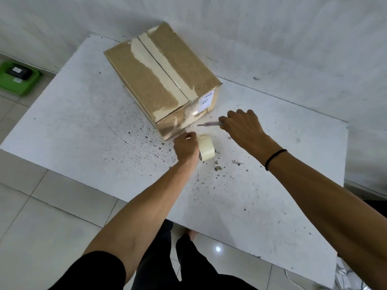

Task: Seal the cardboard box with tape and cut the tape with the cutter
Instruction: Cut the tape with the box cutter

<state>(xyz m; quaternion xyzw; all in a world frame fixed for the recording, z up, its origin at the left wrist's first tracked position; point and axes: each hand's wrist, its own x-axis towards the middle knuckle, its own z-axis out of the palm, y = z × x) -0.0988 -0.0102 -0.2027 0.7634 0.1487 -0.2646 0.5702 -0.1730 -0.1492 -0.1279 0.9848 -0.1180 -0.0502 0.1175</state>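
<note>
Two bare hands work tape and a cutter at the near corner of a cardboard box on a white bench.

The left hand (186, 145) is closed around a tape roll (206, 145), light and rigid, best held by its rim. Just beyond it sits the cardboard box (165, 80), stiff, top seam taped. The right hand (240, 124) is curled around a slim cutter (208, 124), blade pointing toward the box; hold it by the handle.

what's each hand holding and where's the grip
Left hand grips the tape roll by its side; right hand holds the cutter by its handle end.
</note>
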